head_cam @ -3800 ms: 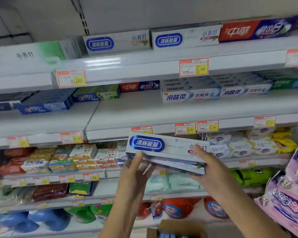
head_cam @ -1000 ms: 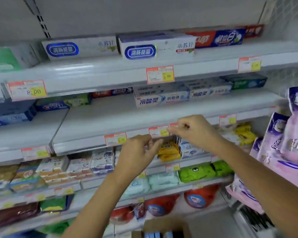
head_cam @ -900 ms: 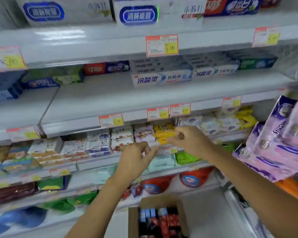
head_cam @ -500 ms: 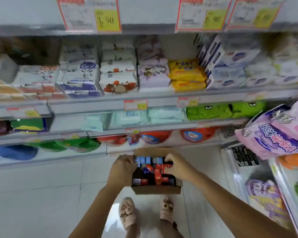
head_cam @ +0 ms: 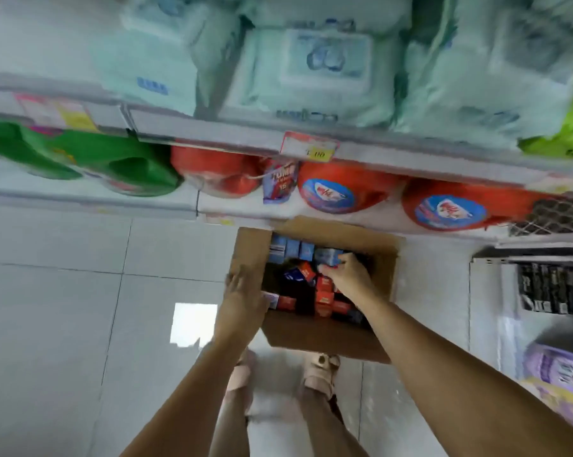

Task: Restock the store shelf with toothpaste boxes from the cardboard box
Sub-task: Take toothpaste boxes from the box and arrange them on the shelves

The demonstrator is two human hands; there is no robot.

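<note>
An open cardboard box (head_cam: 315, 336) stands on the tiled floor in front of my feet, against the bottom shelf. Inside it, several toothpaste boxes stand on end, blue ones (head_cam: 286, 250) at the far side and red ones (head_cam: 323, 293) nearer me. My right hand (head_cam: 343, 275) is inside the box with its fingers closed around the end of a blue toothpaste box (head_cam: 326, 257). My left hand (head_cam: 244, 296) lies flat on the box's left wall, fingers spread. The toothpaste shelves are out of view above.
The bottom shelf holds red (head_cam: 339, 189) and green (head_cam: 90, 159) detergent bags; pale green wipe packs (head_cam: 315, 70) lie on the shelf above. A rack with dark packets (head_cam: 546, 288) and purple packs (head_cam: 562, 374) stands at the right. Bare floor tiles (head_cam: 80, 308) spread to the left.
I have put the white toothpaste boxes on the top shelf, lowered my hands and bent down. Both hands reached the cardboard box; my right hand now grips a blue toothpaste box.
</note>
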